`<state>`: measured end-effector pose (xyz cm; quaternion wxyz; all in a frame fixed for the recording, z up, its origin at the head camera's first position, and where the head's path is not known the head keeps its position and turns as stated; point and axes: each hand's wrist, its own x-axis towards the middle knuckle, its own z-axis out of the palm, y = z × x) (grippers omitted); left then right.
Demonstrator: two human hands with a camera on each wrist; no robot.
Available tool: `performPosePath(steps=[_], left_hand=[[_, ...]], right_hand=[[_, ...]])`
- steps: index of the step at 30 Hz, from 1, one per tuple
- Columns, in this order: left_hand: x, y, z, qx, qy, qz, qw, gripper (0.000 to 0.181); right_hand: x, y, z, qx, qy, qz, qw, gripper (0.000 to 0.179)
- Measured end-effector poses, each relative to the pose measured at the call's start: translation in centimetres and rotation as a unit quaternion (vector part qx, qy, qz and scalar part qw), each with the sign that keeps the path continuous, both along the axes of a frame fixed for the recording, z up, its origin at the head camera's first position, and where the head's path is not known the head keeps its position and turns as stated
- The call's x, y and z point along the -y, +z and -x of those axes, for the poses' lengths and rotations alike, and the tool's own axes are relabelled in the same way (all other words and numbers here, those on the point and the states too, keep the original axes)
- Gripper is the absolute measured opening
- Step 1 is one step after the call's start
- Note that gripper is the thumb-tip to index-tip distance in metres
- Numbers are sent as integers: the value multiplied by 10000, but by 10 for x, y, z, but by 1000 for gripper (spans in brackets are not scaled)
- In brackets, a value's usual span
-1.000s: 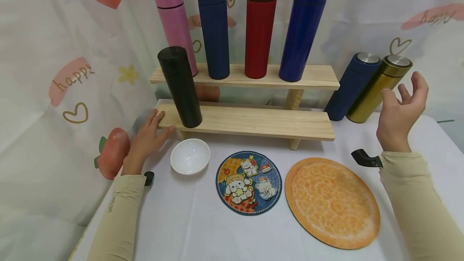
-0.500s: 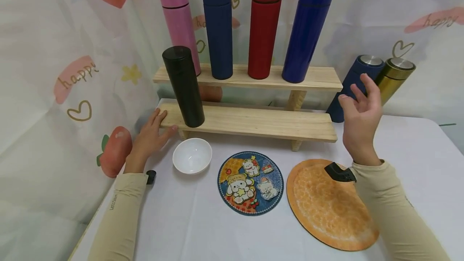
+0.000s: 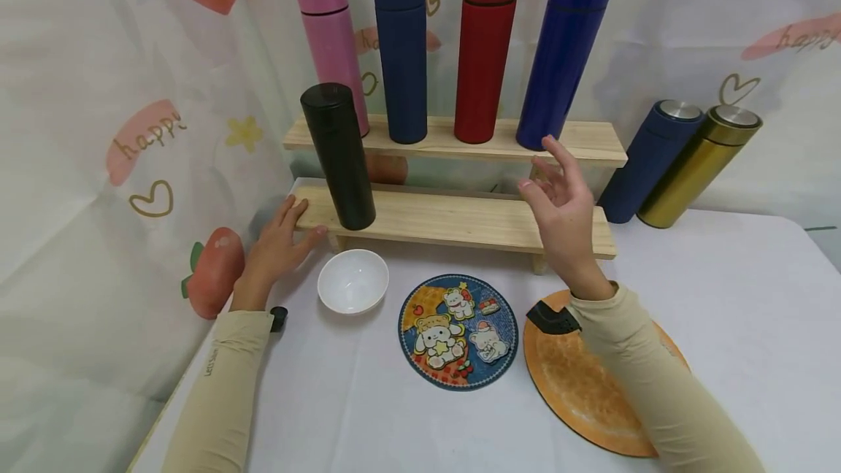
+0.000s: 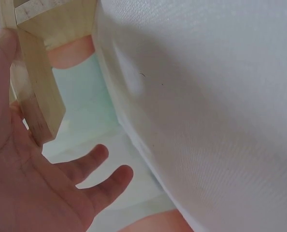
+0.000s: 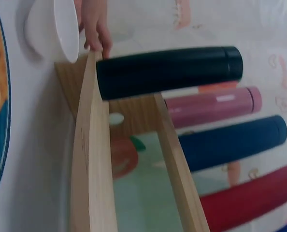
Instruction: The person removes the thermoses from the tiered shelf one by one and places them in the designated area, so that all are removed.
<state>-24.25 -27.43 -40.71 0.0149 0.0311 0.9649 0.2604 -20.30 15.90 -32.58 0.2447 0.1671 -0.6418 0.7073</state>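
My left hand (image 3: 276,245) rests on the left end of the lower plank of a two-tier wooden shelf (image 3: 453,221). Its thumb touches the front edge; in the left wrist view two straight fingers reach past the plank's end. Right beside it, a black thermos (image 3: 340,159) stands upright on that plank. My right hand (image 3: 566,217) hovers empty before the shelf's right part, fingers loosely bent and apart from the thumb. Behind its fingertips, on the upper tier, is a shiny blue thermos (image 3: 566,57). Pink (image 5: 213,106), dark blue (image 5: 233,142) and red thermoses (image 3: 486,57) share that tier.
Another dark blue thermos (image 3: 647,166) and a gold one (image 3: 698,170) stand on the table right of the shelf. In front lie a white bowl (image 3: 353,282), a round cartoon mat (image 3: 453,378) and an orange round mat (image 3: 578,400), partly under the right forearm. A printed cloth (image 3: 79,254) hangs behind.
My right hand has swept left from in front of the gold thermos to the shelf's right part, still empty. The left hand stays on the plank, and the view has shifted slightly.
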Motion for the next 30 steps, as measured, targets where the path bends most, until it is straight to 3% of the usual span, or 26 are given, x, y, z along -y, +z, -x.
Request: performPosePath(steps=[14,22,30], left_hand=[[-1,0,1,91,47,-52,9999,92],[1,-1,2,61,15,-51,10000,93],[2,-3,3,93,39,-122,9999,94]], right_hand=[[79,-3,10,329,753,-572,9950,66],[114,-4,24,676,1126,-595,9895,72],[144,6,37,825,1380,-945,9825,77]])
